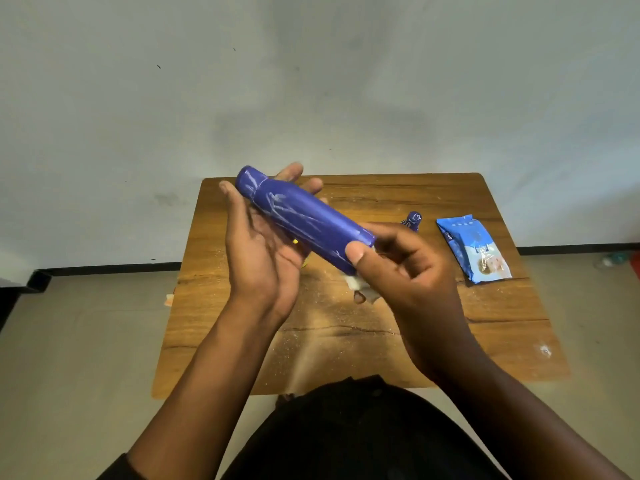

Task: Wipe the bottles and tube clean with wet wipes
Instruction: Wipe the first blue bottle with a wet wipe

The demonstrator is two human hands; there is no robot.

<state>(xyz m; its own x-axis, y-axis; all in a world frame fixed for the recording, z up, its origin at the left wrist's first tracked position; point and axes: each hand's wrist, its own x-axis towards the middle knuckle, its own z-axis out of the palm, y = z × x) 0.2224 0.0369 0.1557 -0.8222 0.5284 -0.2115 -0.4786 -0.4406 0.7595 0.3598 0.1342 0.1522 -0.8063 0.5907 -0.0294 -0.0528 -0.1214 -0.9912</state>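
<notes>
Bottle point(304, 220) shows white streaks; wiping unfinished. Left hand point(263, 244) spread beneath it; right hand point(398, 268) pinches its base with wipe point(356, 282).

Single head-worn wide-angle view, looking forward and down.
Close above both hands; small wooden table point(450, 334) fills mid-frame, pale wall point(311, 81) behind, floor point(69, 341) at both sides, person's lap at bottom edge.
</notes>
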